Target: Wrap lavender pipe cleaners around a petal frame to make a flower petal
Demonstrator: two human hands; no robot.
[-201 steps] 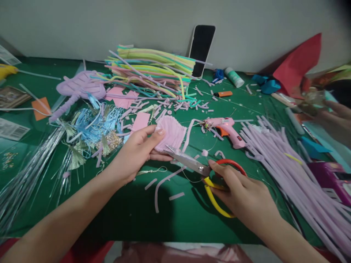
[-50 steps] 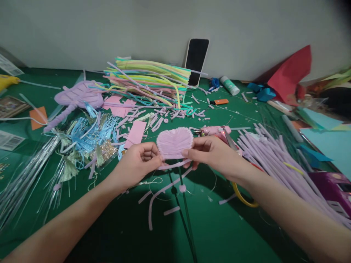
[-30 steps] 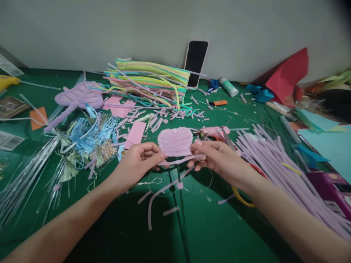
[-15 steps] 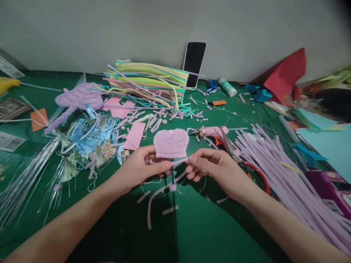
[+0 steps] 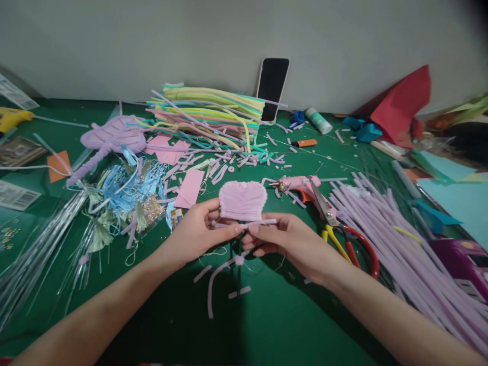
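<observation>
A lilac panel of pipe cleaners, with a scalloped fuzzy rim and a flat lower edge, stands up between my hands. My left hand is closed around its lower left, thumb pressed near the bottom edge. Just below that edge runs a thin lilac pipe cleaner. My right hand pinches it between thumb and fingers close to my left thumb, and its free end pokes out to the right. The fingers behind the panel are partly hidden. Lilac offcuts lie on the green table below.
Right of my hands lie red-and-yellow scissors, a pink glue gun and lilac pipe cleaners. Behind are a coloured pipe-cleaner bundle and a leaning phone. Blue tassels and a lilac leaf-shaped piece are left.
My right hand has slid left along the pipe cleaner towards my left thumb, so its end now sticks out past the fingers. The view has shifted slightly.
</observation>
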